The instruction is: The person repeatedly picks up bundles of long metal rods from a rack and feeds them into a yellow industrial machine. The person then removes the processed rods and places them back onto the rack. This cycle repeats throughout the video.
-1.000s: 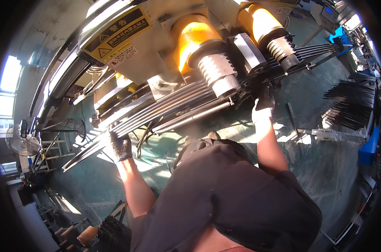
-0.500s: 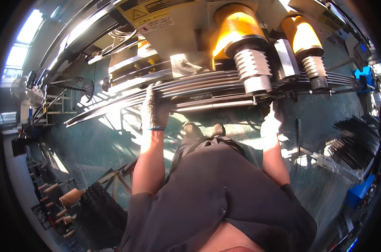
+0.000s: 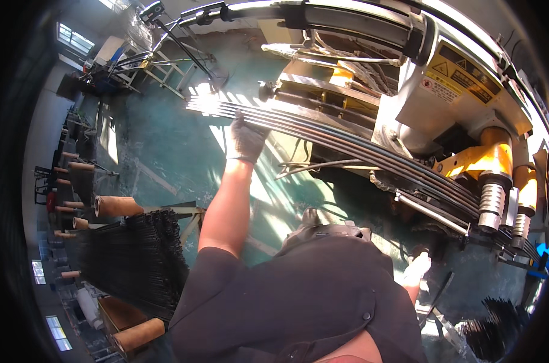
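A bundle of several long thin metal rods point(image 3: 341, 145) runs from the upper left down to the machine at the right. Near the bundle's left end my left hand point(image 3: 245, 140), in a knitted work glove, is closed on the rods, thumb on the near side and the other fingers partly hidden. My right hand point(image 3: 418, 267), gloved too, is low beside my body, apart from the rods. Bright light and its small size hide how its fingers lie. Closest to it is a pale bar point(image 3: 431, 213) below the bundle.
The machine point(image 3: 450, 85) has yellow housings point(image 3: 495, 151) above ribbed metal rollers point(image 3: 491, 206). Behind me at the left lies a large stack of dark rods point(image 3: 129, 260), with cardboard tubes point(image 3: 117, 206) nearby. More dark rods point(image 3: 495, 330) lie at the lower right. A stand point(image 3: 165, 69) is at the upper left.
The view has turned left, so the machine appears farther right. My left hand stays on the rods near their left end. My right hand has come away from the machine toward my body.
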Tool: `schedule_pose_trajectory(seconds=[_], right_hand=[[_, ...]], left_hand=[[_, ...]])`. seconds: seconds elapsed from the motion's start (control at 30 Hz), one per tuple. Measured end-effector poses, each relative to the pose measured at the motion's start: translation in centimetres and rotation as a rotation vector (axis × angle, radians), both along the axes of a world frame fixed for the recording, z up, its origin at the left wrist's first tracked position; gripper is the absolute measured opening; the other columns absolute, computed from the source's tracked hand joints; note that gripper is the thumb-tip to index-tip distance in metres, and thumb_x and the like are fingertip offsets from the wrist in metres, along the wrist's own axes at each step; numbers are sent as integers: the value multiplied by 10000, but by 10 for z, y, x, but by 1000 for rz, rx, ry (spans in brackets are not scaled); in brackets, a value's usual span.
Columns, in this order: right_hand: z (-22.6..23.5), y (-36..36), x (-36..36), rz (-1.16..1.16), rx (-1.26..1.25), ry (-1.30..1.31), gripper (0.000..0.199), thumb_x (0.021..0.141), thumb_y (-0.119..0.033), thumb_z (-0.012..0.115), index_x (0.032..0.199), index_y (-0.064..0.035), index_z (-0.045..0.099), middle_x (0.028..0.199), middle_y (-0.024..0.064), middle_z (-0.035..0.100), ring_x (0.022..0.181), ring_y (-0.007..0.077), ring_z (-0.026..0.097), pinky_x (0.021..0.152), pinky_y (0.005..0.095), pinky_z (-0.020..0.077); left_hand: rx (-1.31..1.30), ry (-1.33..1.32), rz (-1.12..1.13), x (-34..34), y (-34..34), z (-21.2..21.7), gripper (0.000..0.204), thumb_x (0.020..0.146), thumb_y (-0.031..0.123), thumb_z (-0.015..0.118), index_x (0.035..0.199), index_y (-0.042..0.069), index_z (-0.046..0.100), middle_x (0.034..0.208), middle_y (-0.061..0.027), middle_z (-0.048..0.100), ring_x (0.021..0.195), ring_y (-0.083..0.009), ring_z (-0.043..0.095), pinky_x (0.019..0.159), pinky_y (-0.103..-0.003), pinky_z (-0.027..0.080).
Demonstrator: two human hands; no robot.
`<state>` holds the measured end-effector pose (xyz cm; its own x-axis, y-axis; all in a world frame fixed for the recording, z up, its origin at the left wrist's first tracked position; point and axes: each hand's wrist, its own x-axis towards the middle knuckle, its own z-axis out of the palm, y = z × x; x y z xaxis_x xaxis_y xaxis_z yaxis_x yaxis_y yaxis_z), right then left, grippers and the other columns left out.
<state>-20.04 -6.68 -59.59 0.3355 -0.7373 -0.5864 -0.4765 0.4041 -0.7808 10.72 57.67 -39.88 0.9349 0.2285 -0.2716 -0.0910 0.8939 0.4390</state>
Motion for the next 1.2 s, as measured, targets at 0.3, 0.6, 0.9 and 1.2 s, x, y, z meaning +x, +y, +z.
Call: schedule_pose_trajectory(seconds=[0.3,0.6,0.9,1.2], right_hand=[[-9,114,-22,231,281,26,348,1001,-360,686,759,-141,565,692,-13,538,593,123,497,537,313,405],[3,145,-35,185,134,120,306,994,-349,679,780,-141,615,705,-8,573,608,115,504,566,305,414],[7,127,-26,100,9,217,273,987,-339,673,800,-140,664,717,-3,608,624,107,511,595,297,423],[-10,84,-8,290,-129,168,82,919,-167,659,866,-105,655,734,71,653,663,180,642,563,340,503]], left_hand=[[224,15,88,54,228,-5,462,1110,357,392,1361,1,547,1411,-208,597,1313,-400,564,1119,-587,445],[397,-28,-129,72,241,-3,398,1049,380,575,1237,31,614,1258,-222,670,1172,-424,648,1046,-594,499],[634,-163,-431,47,309,-41,477,1044,472,569,1394,154,629,1462,-174,597,1378,-374,537,1182,-580,400],[267,269,186,8,155,-22,700,1083,514,428,1618,82,299,1682,-184,290,1539,-410,289,1240,-596,295]])
